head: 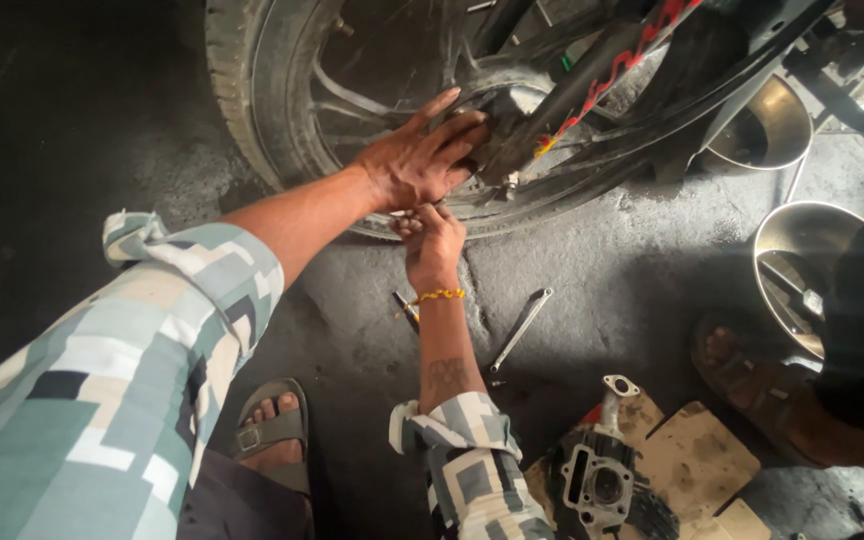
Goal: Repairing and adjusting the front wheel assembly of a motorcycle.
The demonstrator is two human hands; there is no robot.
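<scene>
A black motorcycle wheel (252, 90) with a tyre and spoked rim stands at the top of the head view. My left hand (420, 158) lies flat on the hub area (508, 112) by the axle, fingers spread. My right hand (432, 240) is just below it, fingers curled against the lower rim; whether it pinches a small part I cannot tell. A yellow bead bracelet (436, 296) circles my right wrist. Both arms wear rolled patterned sleeves.
A metal spanner (520, 328) and a second small tool (406, 308) lie on the oily concrete floor (592, 260). An engine cylinder block (597, 480) rests on cardboard (697, 455) at lower right. Steel bowls (802, 270) and another person's sandalled foot (742, 365) are at right. My sandalled foot (272, 430) is at bottom.
</scene>
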